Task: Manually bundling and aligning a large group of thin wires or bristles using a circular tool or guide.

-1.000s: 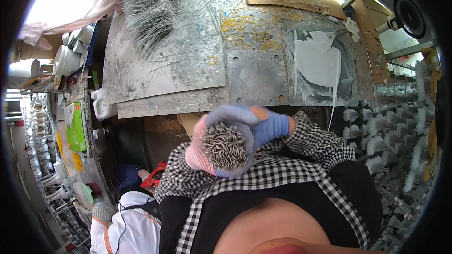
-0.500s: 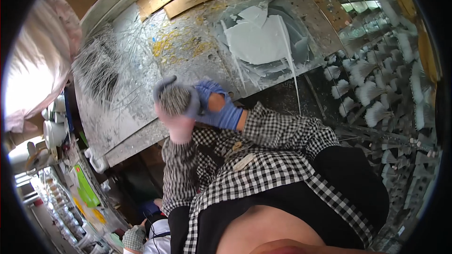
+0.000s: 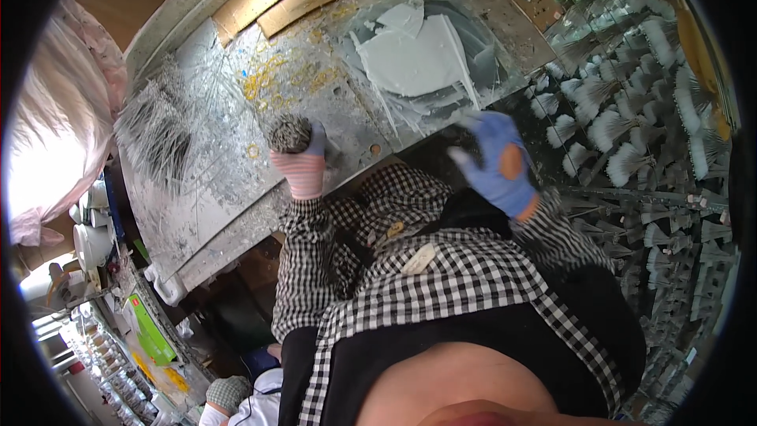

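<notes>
My left hand [image 3: 303, 169], in a pink-striped glove with grey-blue fingers, is wrapped round a tight bundle of thin grey wire-like strands [image 3: 289, 132]. The strand ends face up above the near part of the worktable [image 3: 229, 189]. Off to the right, past the table's front edge, my right hand [image 3: 498, 159] wears a blue glove with a hole on its back. Its fingers are spread and a little blurred, and nothing shows in them. Loose strands of the same sort [image 3: 160, 130] lie in a heap at the table's left.
A thick white paste [image 3: 418, 59] covers a board at the table's far right. Yellow rings [image 3: 260, 83] lie scattered near the middle. Cardboard strips [image 3: 315, 0] line the back. Racks of white-tipped strand fans [image 3: 599, 102] stand close on my right. Another person [image 3: 256, 402] is at lower left.
My right hand has left the bundle and swung right, its fingers now spread. My left hand keeps the bundle, now slightly higher in the picture.
</notes>
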Tool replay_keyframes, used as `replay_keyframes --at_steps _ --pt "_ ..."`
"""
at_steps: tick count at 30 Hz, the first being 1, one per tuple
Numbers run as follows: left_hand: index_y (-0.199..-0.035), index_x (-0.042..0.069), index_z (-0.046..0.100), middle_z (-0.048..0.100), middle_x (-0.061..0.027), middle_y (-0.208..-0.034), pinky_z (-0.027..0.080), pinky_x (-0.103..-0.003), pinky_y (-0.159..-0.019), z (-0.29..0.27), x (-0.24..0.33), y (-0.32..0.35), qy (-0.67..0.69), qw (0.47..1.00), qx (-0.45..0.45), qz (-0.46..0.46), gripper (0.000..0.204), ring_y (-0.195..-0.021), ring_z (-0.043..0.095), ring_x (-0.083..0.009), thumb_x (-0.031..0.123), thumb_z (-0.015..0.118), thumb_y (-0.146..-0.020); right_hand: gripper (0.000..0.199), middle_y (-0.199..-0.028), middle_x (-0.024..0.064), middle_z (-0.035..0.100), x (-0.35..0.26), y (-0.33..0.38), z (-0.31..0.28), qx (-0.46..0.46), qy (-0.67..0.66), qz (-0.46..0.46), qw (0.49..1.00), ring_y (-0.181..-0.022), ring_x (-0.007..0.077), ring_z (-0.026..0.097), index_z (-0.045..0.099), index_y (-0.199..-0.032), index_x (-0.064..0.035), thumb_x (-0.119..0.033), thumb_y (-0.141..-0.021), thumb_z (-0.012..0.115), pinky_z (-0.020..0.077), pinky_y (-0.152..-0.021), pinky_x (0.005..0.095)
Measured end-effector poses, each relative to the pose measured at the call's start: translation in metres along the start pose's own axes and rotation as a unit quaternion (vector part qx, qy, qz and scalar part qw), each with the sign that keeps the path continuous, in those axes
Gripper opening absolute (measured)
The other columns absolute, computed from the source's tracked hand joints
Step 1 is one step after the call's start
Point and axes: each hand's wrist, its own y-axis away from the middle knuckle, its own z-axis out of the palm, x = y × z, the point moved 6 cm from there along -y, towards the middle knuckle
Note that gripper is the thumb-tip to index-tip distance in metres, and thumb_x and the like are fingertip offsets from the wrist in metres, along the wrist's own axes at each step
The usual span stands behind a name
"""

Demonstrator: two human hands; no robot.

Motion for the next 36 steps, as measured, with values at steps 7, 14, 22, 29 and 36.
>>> replay_keyframes --at_steps 7,14,22,29,36 --pt "-0.074 0.005 0.066 0.066 -0.0055 -0.069 0.05 -0.038 -0.064 0.004 -0.017 0.011 -0.017 1.0 0.022 0.007 0.022 -0.063 0.063 -0.0256 0.022 0.079 -0.075 0.038 -0.098 0.0144 0.066 0.097 0.144 0.052 -0.168 -0.262 0.479 0.821 -0.093 0.0235 0.063 0.06 -0.118 -0.0008 -0.032 -0.097 0.058 0.0492 -0.085 0.0379" --pt "-0.08 0.004 0.067 0.066 -0.0059 -0.074 0.049 -0.034 -0.067 0.005 0.0 0.012 0.066 0.996 -0.05 -0.031 0.014 -0.066 0.062 -0.0208 0.012 0.078 -0.076 0.03 -0.075 0.0042 0.06 0.095 0.147 0.044 -0.032 -0.205 0.47 0.858 -0.065 0.0106 0.052 0.066 -0.111 -0.0027 -0.025 -0.103 0.048 0.0447 -0.061 0.0292" --pt "-0.101 0.001 0.063 0.067 -0.004 -0.082 0.052 -0.031 -0.074 0.002 0.002 0.013 0.177 0.976 -0.034 -0.118 0.031 -0.074 0.064 -0.0165 0.006 0.079 -0.075 0.032 -0.079 0.0117 0.066 0.113 0.124 0.04 -0.126 -0.126 0.464 0.868 -0.076 0.0194 0.064 0.062 -0.121 -0.0012 -0.023 -0.101 0.051 0.0492 -0.071 0.0335" --pt "-0.117 0.001 0.053 0.069 -0.007 -0.092 0.052 -0.03 -0.08 0.001 0.014 0.008 0.19 0.978 -0.064 -0.057 0.044 -0.082 0.065 -0.0152 -0.005 0.072 -0.078 0.043 -0.108 0.0148 0.062 0.032 -0.035 -0.016 -0.006 -0.002 0.053 0.999 -0.095 0.0303 0.062 0.056 -0.129 -0.0022 -0.025 -0.092 0.063 0.0498 -0.084 0.0405" --pt "-0.118 0.001 0.049 0.066 -0.0059 -0.105 0.05 -0.028 -0.091 0.023 0.011 0.011 0.483 0.845 -0.145 -0.179 0.045 -0.089 0.064 -0.0111 0.006 0.074 -0.081 0.057 -0.122 0.0129 0.061 -0.175 -0.182 -0.026 0.153 -0.35 -0.419 0.824 -0.098 0.0271 0.063 0.056 -0.128 -0.0087 -0.038 -0.082 0.072 0.0493 -0.086 0.0429"
